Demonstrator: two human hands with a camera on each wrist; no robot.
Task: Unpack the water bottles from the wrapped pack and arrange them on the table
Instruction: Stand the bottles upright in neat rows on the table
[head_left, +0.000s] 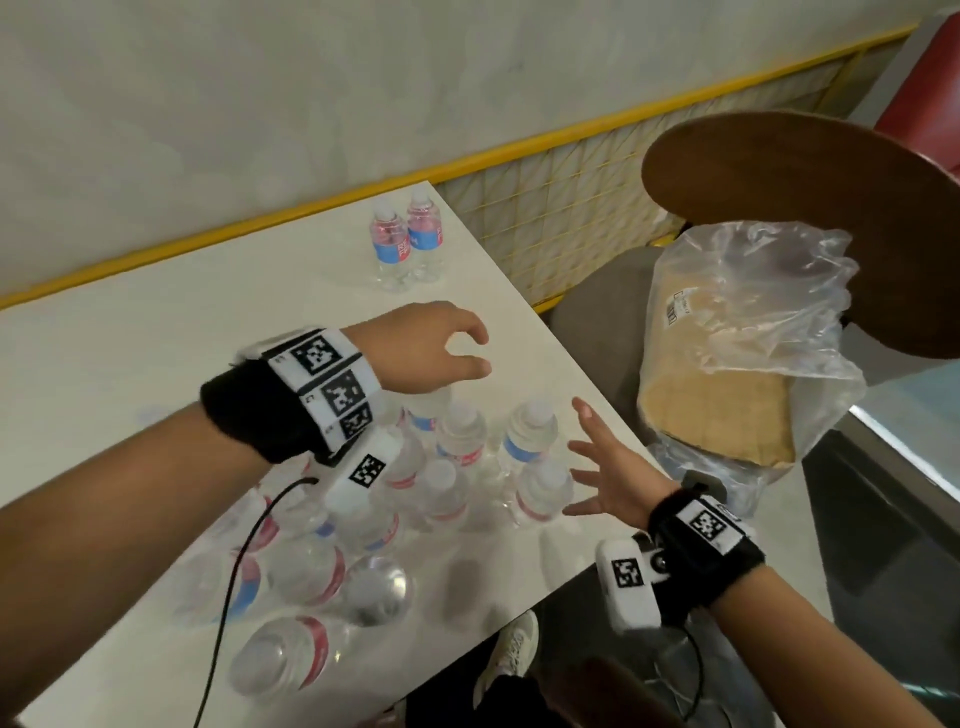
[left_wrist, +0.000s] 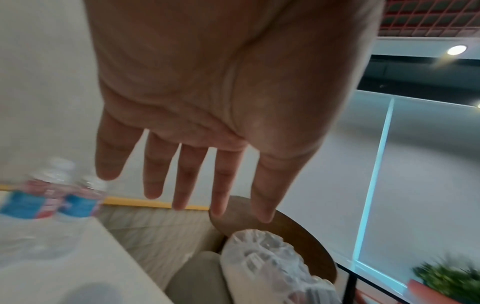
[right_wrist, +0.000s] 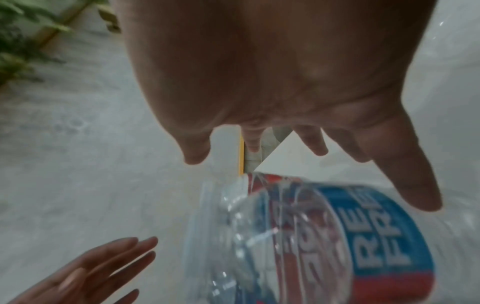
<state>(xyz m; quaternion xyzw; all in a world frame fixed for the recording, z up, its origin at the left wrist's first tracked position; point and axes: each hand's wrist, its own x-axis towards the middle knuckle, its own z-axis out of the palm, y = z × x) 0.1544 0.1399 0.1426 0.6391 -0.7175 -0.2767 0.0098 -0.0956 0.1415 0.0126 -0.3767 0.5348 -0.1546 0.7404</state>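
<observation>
Several clear water bottles (head_left: 457, 467) with blue and red labels crowd the near right part of the white table (head_left: 130, 338); some stand, some lie on their sides (head_left: 280, 654). Two more bottles (head_left: 405, 244) (left_wrist: 52, 197) stand together at the far corner. My left hand (head_left: 480, 353) (left_wrist: 182, 185) hovers above the cluster, fingers loose, holding nothing. My right hand (head_left: 582, 457) (right_wrist: 311, 154) is spread open just right of the cluster, beside a standing bottle (head_left: 530, 431). In the right wrist view a bottle (right_wrist: 337, 236) fills the space under the fingers, untouched.
A crumpled clear plastic wrap with a cardboard tray (head_left: 727, 353) lies on a chair (head_left: 831, 218) right of the table. A yellow mesh railing (head_left: 571, 218) runs behind the table's far edge. A shoe (head_left: 514, 649) shows below the near edge.
</observation>
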